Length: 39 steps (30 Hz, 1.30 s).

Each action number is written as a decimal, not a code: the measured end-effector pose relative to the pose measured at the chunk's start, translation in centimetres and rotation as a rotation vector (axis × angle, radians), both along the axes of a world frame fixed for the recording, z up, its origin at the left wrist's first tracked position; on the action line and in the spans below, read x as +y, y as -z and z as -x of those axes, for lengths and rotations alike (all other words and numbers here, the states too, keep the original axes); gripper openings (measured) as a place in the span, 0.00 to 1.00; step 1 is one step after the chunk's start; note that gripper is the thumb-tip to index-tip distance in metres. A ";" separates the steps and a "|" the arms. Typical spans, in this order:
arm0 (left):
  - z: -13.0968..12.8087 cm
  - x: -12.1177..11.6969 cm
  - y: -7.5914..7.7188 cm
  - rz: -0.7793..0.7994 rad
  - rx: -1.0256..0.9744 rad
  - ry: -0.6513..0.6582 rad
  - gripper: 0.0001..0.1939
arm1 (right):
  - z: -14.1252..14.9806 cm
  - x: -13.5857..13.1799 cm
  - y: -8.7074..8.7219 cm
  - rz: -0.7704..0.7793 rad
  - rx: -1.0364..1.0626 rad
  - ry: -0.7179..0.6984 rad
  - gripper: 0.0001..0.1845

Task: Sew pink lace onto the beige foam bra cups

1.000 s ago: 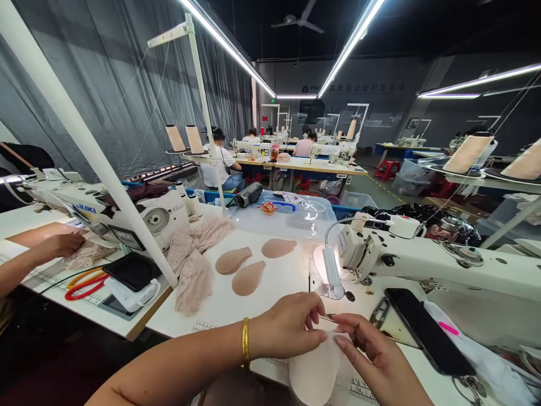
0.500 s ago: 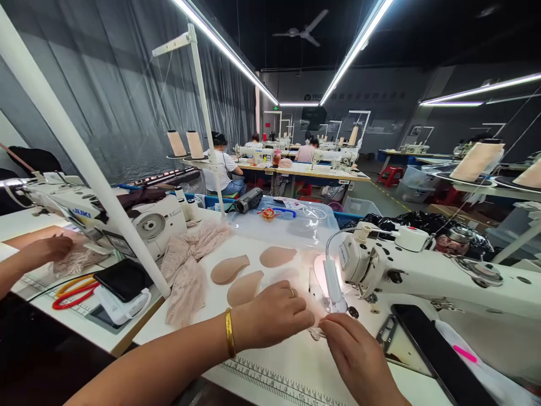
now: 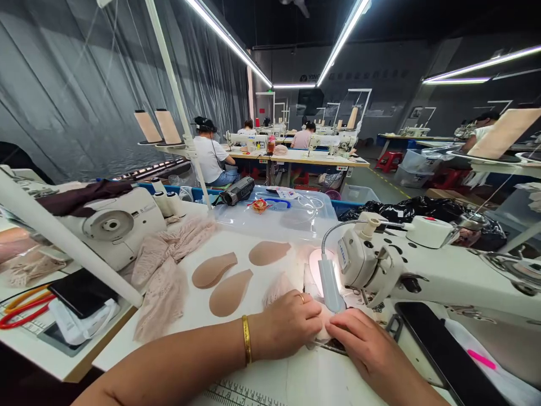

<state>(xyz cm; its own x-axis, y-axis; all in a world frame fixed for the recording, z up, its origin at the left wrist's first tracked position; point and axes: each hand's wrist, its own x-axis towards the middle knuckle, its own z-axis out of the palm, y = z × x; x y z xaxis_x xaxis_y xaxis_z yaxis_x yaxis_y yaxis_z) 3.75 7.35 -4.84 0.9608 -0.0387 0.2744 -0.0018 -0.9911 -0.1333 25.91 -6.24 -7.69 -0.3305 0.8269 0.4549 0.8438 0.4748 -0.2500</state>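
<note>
Pale pink fabric (image 3: pixel 323 326) lies at the front of the white sewing machine (image 3: pixel 367 256), under a small lit gooseneck lamp (image 3: pixel 332 285). My left hand (image 3: pixel 291 320), with a ring and a gold bracelet, has its fingers curled closed on the fabric's left side. From the right, my right hand (image 3: pixel 367 341) pinches the same piece, thumb hidden below the fingers. Sheer pink lace (image 3: pixel 276 288) spreads out behind my left hand. The needle area is mostly hidden by the lamp.
Teardrop-shaped beige pads (image 3: pixel 230 293) lie left of my hands, beside a heap of lace (image 3: pixel 163 282). A black phone (image 3: pixel 448 361) rests right of my right hand. Behind stands a clear plastic bin lid (image 3: pixel 274 220). A thread stand pole (image 3: pixel 71 242) crosses the left.
My hands have brought the fabric in closer to the machine and lowered it to the bed. The lace beside my left hand shows more. The camera view has shifted to the right and down.
</note>
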 end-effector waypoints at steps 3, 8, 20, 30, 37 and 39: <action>0.1 -0.1 0.1 0.002 0.018 -0.020 0.06 | -0.1 -0.1 -0.3 0.006 0.023 -0.003 0.20; -0.3 -0.2 0.4 -0.029 -0.011 -0.059 0.06 | -0.2 -0.1 -0.7 0.000 0.046 0.000 0.19; -0.6 -0.7 0.1 -0.004 -0.076 -0.078 0.09 | -0.9 0.1 -0.7 -0.010 -0.043 -0.022 0.18; -1.8 1.2 0.0 0.016 -0.046 -0.006 0.11 | -1.5 0.2 0.9 -0.051 -0.100 0.029 0.19; -2.9 3.7 -0.6 0.002 0.011 0.076 0.13 | -1.2 0.4 1.0 -0.079 -0.104 0.116 0.20; -3.0 4.1 -0.8 0.017 0.016 0.101 0.11 | -0.9 0.5 0.6 -0.113 -0.110 0.127 0.20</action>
<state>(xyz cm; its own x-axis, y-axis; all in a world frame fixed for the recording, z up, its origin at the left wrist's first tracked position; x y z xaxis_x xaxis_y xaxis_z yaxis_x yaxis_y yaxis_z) 6.75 11.48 -4.03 0.9565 -0.1313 0.2605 -0.1041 -0.9878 -0.1156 26.84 -5.79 -8.28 -0.2792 0.8109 0.5143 0.9182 0.3822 -0.1041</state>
